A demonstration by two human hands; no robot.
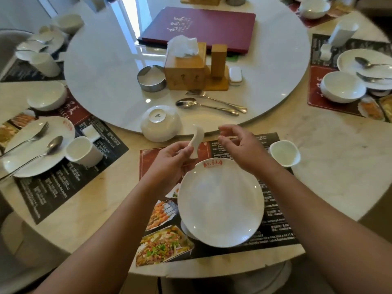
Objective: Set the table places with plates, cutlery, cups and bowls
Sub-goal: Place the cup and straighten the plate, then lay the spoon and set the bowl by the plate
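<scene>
- One plate (220,204) sits on the near placemat (273,230) — red stamp (212,164) on its far rim, characters not legible.
- Placemat print is food photos plus small text, too fine to read.
- Left hand (171,161) pinches a white curved ceramic piece (197,139), held up just beyond the plate.
- Right hand (239,149) is beside it, fingers loosely curled, gripping nothing.
- One cup (285,153) stands just right of the placemat.
- On the turntable (106,71): one upturned bowl (161,124) at the near edge with a small mark on its base, plus one fork (214,100) and one spoon (203,105) side by side.
- One maroon menu (201,28) has gold characters — blurred.
- Left place: left plate (58,126) carries left fork (40,132) and left spoon (54,143); left cup (83,151) and left bowl (47,98) are near.
</scene>
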